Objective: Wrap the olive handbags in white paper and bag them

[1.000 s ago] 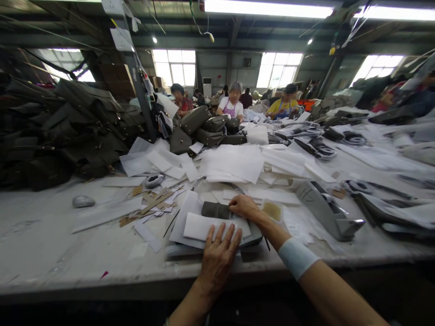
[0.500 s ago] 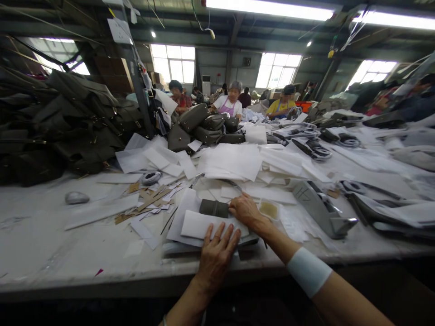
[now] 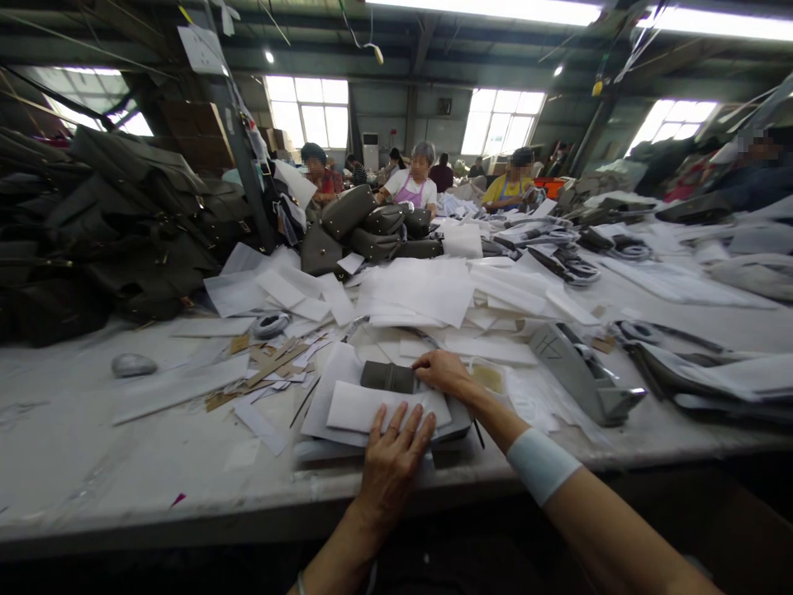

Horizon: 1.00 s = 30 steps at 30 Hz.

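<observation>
My left hand (image 3: 396, 450) lies flat with its fingers spread on a white foam strip (image 3: 353, 407). Under the strip is a grey bag (image 3: 459, 420) with a larger white sheet (image 3: 339, 364) over its left part. A dark grey folded piece (image 3: 387, 377) sits just beyond the strip. My right hand (image 3: 443, 373) has its fingers bent together at the right end of that dark piece; what lies between the fingertips is too small to tell. The bag's wrapped handle (image 3: 421, 333) arcs behind.
A tape dispenser (image 3: 573, 372) stands at the right, beside a small clear tub (image 3: 488, 376). Cardboard scraps (image 3: 273, 368) lie left of the bag. White foam sheets (image 3: 415, 289) and dark bags (image 3: 350, 211) are piled behind. Several people sit across the table.
My right hand has shifted slightly up and left at the dark piece, its fingers more bent. My left hand stays on the foam strip. The whole view has moved a little.
</observation>
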{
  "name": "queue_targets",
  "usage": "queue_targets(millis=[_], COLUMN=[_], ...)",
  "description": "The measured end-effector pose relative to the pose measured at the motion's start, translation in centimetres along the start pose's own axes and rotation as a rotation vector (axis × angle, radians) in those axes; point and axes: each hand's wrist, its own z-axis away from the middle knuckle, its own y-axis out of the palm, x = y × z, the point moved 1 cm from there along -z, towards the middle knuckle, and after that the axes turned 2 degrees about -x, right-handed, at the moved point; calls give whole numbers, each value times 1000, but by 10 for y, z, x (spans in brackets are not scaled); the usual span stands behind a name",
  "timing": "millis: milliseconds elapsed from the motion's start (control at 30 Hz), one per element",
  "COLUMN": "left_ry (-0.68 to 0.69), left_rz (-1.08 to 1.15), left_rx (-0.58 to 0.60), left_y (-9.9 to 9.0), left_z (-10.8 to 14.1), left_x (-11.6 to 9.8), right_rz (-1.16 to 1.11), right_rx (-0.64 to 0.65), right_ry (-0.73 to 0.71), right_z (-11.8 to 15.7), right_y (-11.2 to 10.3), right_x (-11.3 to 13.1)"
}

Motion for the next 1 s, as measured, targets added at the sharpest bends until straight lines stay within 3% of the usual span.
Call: queue_targets(millis=[333,667,1000], left_ry=[-2,4,-5], left_rz=[15,20,0], left_rx=[15,-8,-21], left_y=[1,3,7], left_z=[0,1,3], left_x=[0,1,0], right_rz=[-70,170,326], right_rx=[95,47,40], right_ry=[-2,-6,-78], right_z=[-12,-17,-3], right_y=[2,13,1], right_x=[-12,0,8])
